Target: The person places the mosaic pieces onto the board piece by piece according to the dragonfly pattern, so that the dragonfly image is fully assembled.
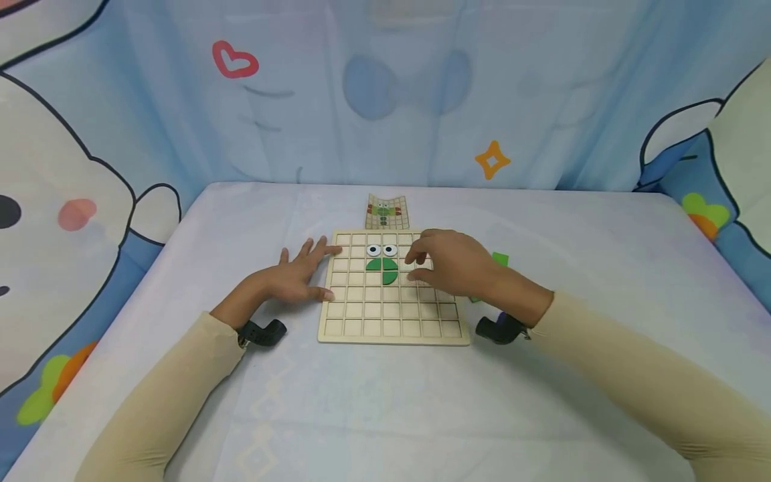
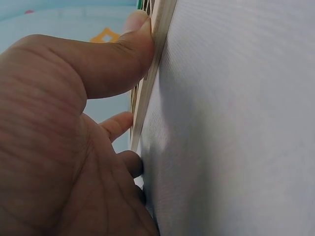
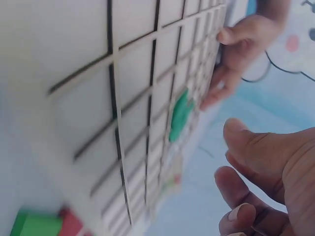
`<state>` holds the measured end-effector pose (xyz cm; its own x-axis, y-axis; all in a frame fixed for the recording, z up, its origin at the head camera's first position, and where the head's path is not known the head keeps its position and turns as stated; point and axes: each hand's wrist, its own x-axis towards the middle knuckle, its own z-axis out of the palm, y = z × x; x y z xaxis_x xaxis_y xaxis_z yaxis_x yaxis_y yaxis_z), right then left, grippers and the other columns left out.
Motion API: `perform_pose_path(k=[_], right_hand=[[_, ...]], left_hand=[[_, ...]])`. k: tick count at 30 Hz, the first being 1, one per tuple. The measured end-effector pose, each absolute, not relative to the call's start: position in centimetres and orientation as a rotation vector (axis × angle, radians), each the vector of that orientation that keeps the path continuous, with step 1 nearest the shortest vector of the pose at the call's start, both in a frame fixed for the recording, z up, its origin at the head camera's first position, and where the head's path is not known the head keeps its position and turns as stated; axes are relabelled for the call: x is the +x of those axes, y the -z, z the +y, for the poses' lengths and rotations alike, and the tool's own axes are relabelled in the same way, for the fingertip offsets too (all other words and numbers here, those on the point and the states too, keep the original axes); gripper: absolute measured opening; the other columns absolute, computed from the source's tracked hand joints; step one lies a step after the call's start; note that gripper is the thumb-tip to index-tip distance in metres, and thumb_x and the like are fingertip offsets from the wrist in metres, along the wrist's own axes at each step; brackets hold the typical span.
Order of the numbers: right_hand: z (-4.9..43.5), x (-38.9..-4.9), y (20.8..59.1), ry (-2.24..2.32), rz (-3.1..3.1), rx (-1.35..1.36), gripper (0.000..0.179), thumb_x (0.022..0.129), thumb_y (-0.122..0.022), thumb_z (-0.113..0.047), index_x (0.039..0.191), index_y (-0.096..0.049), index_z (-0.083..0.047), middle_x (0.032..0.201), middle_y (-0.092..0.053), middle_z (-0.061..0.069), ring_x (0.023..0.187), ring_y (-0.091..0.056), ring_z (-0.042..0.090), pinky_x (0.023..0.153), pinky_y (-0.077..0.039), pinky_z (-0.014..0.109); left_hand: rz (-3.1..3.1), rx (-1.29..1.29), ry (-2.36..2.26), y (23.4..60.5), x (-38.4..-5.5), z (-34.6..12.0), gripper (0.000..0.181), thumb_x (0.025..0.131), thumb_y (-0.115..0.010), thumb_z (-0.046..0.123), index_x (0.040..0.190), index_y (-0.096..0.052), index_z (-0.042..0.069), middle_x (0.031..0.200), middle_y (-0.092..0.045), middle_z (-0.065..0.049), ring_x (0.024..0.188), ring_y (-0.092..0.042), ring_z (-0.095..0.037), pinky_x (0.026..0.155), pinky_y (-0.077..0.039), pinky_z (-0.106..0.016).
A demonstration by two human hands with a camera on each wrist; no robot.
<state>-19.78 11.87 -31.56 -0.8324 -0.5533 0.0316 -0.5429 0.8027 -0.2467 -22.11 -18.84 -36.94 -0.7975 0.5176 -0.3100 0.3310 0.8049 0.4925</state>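
Step in hand, judged from the layout: building a picture on the gridded board (image 1: 391, 310), centre of the head view, apparently copying the pattern card (image 1: 387, 213) just beyond its top edge. In the board's upper middle: two eye pieces (image 1: 374, 250) side by side, three green pieces (image 1: 389, 276) below them, bare cell at the cluster's lower left. Most of the grid is bare, so likely early on.

Left hand (image 1: 295, 278), left of centre: fingers spread, thumb and a finger touching the board's left edge, probably steadying it. Right hand (image 1: 454, 262), over the board's upper right: loosely bent, thumb apart from fingers, nothing seen between them. Looks between placements.

Loose pieces on the tabletop (image 1: 361, 408), right of the board: a green block (image 1: 500, 258), partly behind the right forearm; a red block (image 3: 73, 223) shows at lower left in the right wrist view, blurred.

Next move seems to call for picking up another piece, checking shape and orientation against the card, seating it squarely in its cell. Card details too small to say which.
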Motion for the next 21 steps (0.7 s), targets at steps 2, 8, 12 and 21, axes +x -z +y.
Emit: perform_pose_path(k=[2,8,12,21], right_hand=[[13.1,-19.1,30.8,0.391,2.969,-0.854,0.021,0.086,-0.078,-0.025,0.105,-0.076,-0.016,0.098,-0.068,0.0,0.083,-0.063,0.018,0.072,-0.051,0.034],[17.5,-17.4,29.7,0.356,3.053,-0.714,0.02,0.085,-0.077,-0.022,0.103,-0.077,-0.014,0.092,-0.068,-0.001,0.075,-0.057,0.016,0.062,-0.046,0.028],[20.1,-16.7,30.1,0.342,3.036,-0.631,0.02,0.085,-0.078,-0.02,0.104,-0.077,-0.012,0.092,-0.07,0.001,0.072,-0.055,0.015,0.057,-0.044,0.027],[23.1,-15.7,31.7,0.262,2.907,-0.533,0.02,0.082,-0.08,-0.017,0.101,-0.076,-0.011,0.091,-0.072,-0.001,0.077,-0.058,0.014,0.06,-0.049,0.025]], left_hand=[[2.557,0.639,-0.586,37.0,-22.1,-18.9,0.086,0.094,-0.063,0.04,0.159,-0.009,0.023,0.165,0.015,-0.016,0.151,0.019,-0.036,0.112,0.018,-0.067],[2.56,0.645,-0.578,36.9,-22.1,-18.9,0.086,0.094,-0.062,0.041,0.159,-0.008,0.023,0.165,0.015,-0.016,0.151,0.019,-0.036,0.112,0.019,-0.067],[2.565,0.648,-0.573,36.8,-22.2,-18.7,0.086,0.094,-0.062,0.041,0.159,-0.009,0.023,0.165,0.014,-0.016,0.151,0.018,-0.036,0.112,0.018,-0.067],[2.559,0.65,-0.577,36.8,-22.0,-18.7,0.086,0.094,-0.062,0.041,0.159,-0.009,0.023,0.165,0.014,-0.018,0.151,0.018,-0.037,0.112,0.017,-0.069]])
